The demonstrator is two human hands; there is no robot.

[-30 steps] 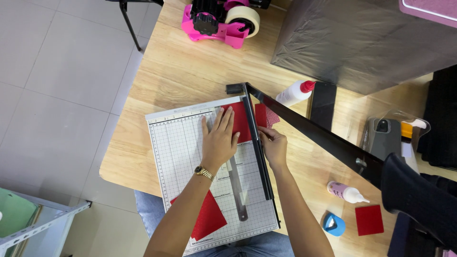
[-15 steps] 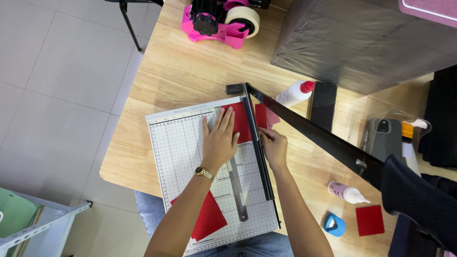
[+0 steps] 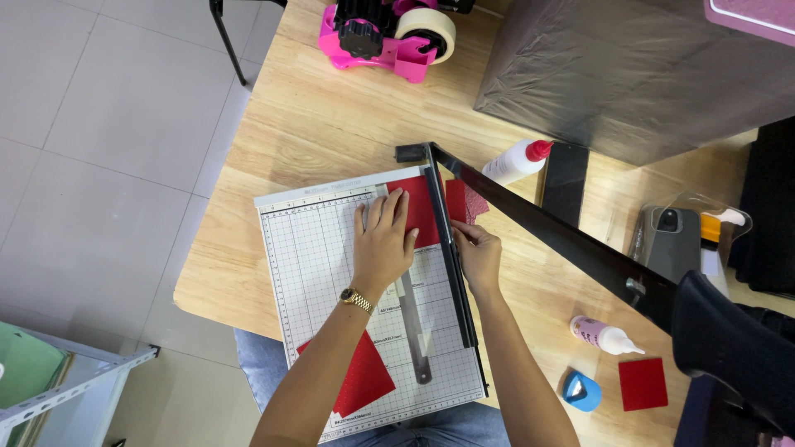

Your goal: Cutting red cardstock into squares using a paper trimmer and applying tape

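On wooden table [image 3: 331, 124], left hand [image 3: 383, 240] flat and right hand [image 3: 478, 255] pinching red sheet [image 3: 421, 211]

Bright, even overhead light (shadows soft and faint), sharp throughout, slight wide-angle stretch at the edges.

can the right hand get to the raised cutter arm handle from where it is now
Probably yes. The right hand rests at the cutting edge on the red sheet, and the raised blade arm slopes off to its right over bare table, nothing between. The handle's end is hidden behind a dark object.
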